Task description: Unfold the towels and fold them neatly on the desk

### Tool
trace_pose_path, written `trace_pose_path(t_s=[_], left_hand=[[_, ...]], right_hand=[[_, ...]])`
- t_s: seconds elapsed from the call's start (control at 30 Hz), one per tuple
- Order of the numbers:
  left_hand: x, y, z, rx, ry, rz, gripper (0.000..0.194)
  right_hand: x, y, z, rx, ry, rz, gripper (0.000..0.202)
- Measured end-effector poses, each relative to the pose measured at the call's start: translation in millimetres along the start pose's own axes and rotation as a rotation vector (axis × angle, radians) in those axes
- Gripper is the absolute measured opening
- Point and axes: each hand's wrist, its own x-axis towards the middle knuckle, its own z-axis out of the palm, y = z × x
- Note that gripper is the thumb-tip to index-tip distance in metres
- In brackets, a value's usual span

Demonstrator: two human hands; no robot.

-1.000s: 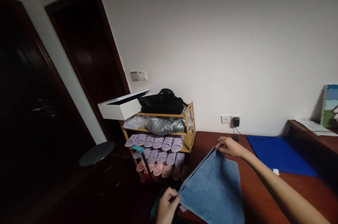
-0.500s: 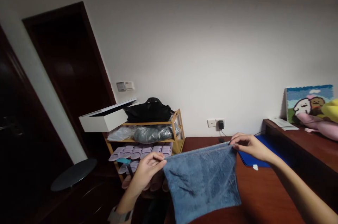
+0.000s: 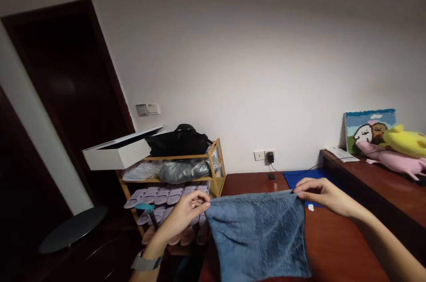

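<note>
A blue towel (image 3: 258,237) hangs stretched between my two hands, its stitched upper edge nearly level. My left hand (image 3: 191,209) pinches the upper left corner between thumb and fingers. At the upper right corner, my right hand (image 3: 321,193) grips the cloth the same way. Some creases run across the towel's left half, and its lower edge drops to the bottom of the view. Behind and below it lies the reddish-brown table (image 3: 342,242). A grey band (image 3: 146,262) is around my left wrist.
Left of the table stands a wooden shoe rack (image 3: 216,162) with several purple slippers (image 3: 161,195), a black bag (image 3: 179,142) and a white box (image 3: 116,155). A blue mat (image 3: 296,178) and a white scrap (image 3: 310,207) lie on the table. Plush toys (image 3: 396,160) rest on the raised ledge. A round stool (image 3: 73,229) stands left.
The view has turned slightly right, so the surroundings shift left. Both hands still hold the towel; my right hand has come down a little, and the upper edge is closer to level.
</note>
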Motion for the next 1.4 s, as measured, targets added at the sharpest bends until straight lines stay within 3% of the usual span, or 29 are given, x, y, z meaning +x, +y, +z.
trace_pose_path(t_s=[0.1,0.27,0.4,0.63,0.83,1.13,1.27,1.4], left_hand=[[-0.4,-3.1,-3.0,-0.037,0.033,0.052,0.029],[6.9,-16.2,1.9,-0.183,0.233,0.058,0.03],[11.5,-22.8,9.5,-0.348,0.275,0.076,0.034],[10.6,-24.5,6.8,-0.286,0.201,0.154,0.028],[9.9,-12.5,13.2,-0.223,0.166,0.246,0.021],[21.8,-8.3,18.2,-0.075,0.088,0.194,0.021],[15.0,6.6,40.8,-0.096,0.0,0.171,0.02],[-16.3,32.6,86.3,-0.054,-0.199,0.189,0.017]], right_hand=[[-5.2,-1.0,2.0,0.013,0.01,0.007,0.05],[-11.5,-3.9,5.7,0.035,-0.024,-0.02,0.045],[-15.6,-4.5,4.9,0.064,0.007,-0.012,0.048],[-28.7,-7.1,2.4,0.02,0.161,0.0,0.053],[-35.7,-3.5,-6.3,-0.005,0.192,-0.094,0.046],[-37.3,10.8,-11.3,-0.101,0.304,-0.12,0.047],[-43.2,21.8,-19.0,-0.298,0.447,-0.172,0.053],[-55.5,27.5,-28.4,-0.502,0.7,-0.204,0.047]])
